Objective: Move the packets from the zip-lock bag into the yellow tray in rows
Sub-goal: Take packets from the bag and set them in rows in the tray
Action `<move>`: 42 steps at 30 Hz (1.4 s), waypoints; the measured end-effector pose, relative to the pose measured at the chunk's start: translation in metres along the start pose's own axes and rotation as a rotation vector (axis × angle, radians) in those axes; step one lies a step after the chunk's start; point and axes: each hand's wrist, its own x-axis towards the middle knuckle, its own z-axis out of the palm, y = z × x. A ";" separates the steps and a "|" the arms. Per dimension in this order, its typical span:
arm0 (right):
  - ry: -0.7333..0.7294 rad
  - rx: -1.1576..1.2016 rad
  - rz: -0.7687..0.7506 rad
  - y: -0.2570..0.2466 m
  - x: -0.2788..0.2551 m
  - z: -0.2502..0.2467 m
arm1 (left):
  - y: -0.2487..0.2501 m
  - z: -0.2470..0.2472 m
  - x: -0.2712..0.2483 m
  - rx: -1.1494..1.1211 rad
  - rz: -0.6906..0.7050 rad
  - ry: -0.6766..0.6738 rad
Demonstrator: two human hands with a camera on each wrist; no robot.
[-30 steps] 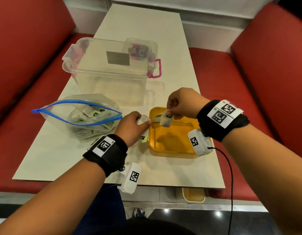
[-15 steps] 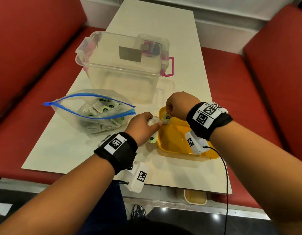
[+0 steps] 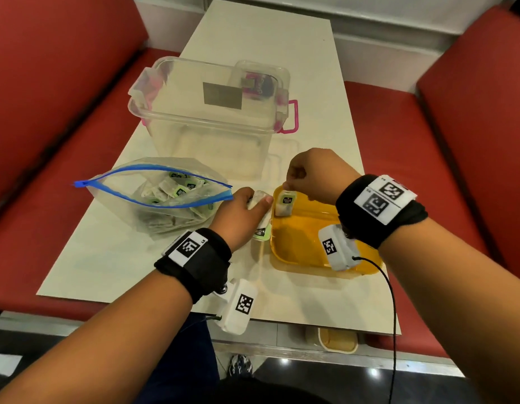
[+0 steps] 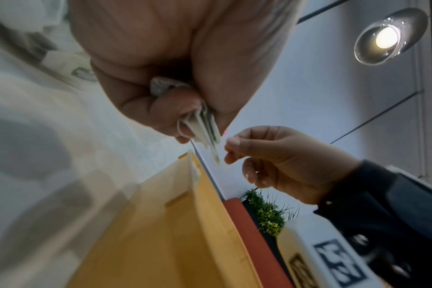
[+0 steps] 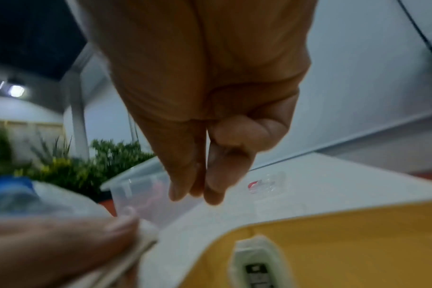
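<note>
The zip-lock bag (image 3: 153, 196) lies open on the table's left, with several white-and-green packets (image 3: 177, 188) inside. The yellow tray (image 3: 299, 240) sits to its right. One packet (image 3: 285, 201) lies in the tray's far-left corner, also seen in the right wrist view (image 5: 255, 259). My right hand (image 3: 288, 185) hovers just above it, fingers curled together and holding nothing (image 5: 195, 193). My left hand (image 3: 244, 211) rests beside the tray's left rim and grips a small bunch of packets (image 4: 202, 126) between thumb and fingers.
A clear plastic box (image 3: 212, 112) with pink latches stands behind the bag and tray. Red benches flank the narrow table. The table's near edge (image 3: 282, 322) is just behind my wrists. A cable hangs from my right wrist.
My right hand carried a packet to the tray's far-left corner and let it go there. The left hand stayed beside the tray with its bunch of packets.
</note>
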 end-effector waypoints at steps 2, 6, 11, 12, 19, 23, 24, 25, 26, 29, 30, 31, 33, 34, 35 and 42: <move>-0.095 0.141 -0.027 -0.005 -0.010 -0.003 | 0.006 -0.001 -0.001 -0.087 -0.026 -0.003; 0.005 0.310 -0.118 -0.008 -0.024 -0.002 | 0.025 0.000 -0.001 -0.294 -0.130 -0.051; 0.076 0.352 -0.203 -0.006 -0.036 0.009 | 0.040 -0.001 -0.001 -0.435 -0.247 -0.046; 0.082 0.322 -0.223 -0.006 -0.037 0.013 | 0.041 -0.001 -0.001 -0.449 -0.269 -0.054; 0.112 0.128 -0.304 -0.002 -0.042 0.017 | 0.045 0.003 -0.003 -0.446 -0.260 -0.116; 0.145 0.128 -0.324 0.002 -0.045 0.016 | 0.046 0.005 -0.003 -0.457 -0.248 -0.125; 0.157 0.137 -0.328 0.003 -0.046 0.016 | 0.045 0.006 -0.002 -0.485 -0.273 -0.108; 0.168 0.144 -0.331 0.004 -0.047 0.015 | 0.044 0.006 -0.002 -0.509 -0.293 -0.092; 0.174 0.152 -0.332 0.005 -0.047 0.014 | 0.044 0.006 -0.002 -0.526 -0.304 -0.080; 0.165 0.187 -0.334 0.008 -0.048 0.012 | 0.045 0.007 -0.002 -0.592 -0.309 -0.062; 0.163 0.207 -0.336 0.009 -0.048 0.012 | 0.046 0.007 -0.003 -0.617 -0.310 -0.059; 0.165 0.232 -0.336 0.010 -0.048 0.012 | 0.045 0.007 -0.002 -0.640 -0.312 -0.051; 0.181 0.289 -0.324 0.010 -0.050 0.009 | 0.044 0.007 -0.001 -0.666 -0.318 -0.028; 0.187 0.312 -0.311 0.010 -0.051 0.007 | 0.043 0.007 0.000 -0.671 -0.315 -0.018; 0.191 0.326 -0.296 0.010 -0.052 0.004 | 0.042 0.006 0.000 -0.670 -0.306 -0.015; 0.197 0.554 -0.235 0.014 -0.051 -0.007 | 0.039 0.006 -0.009 -0.696 -0.193 -0.263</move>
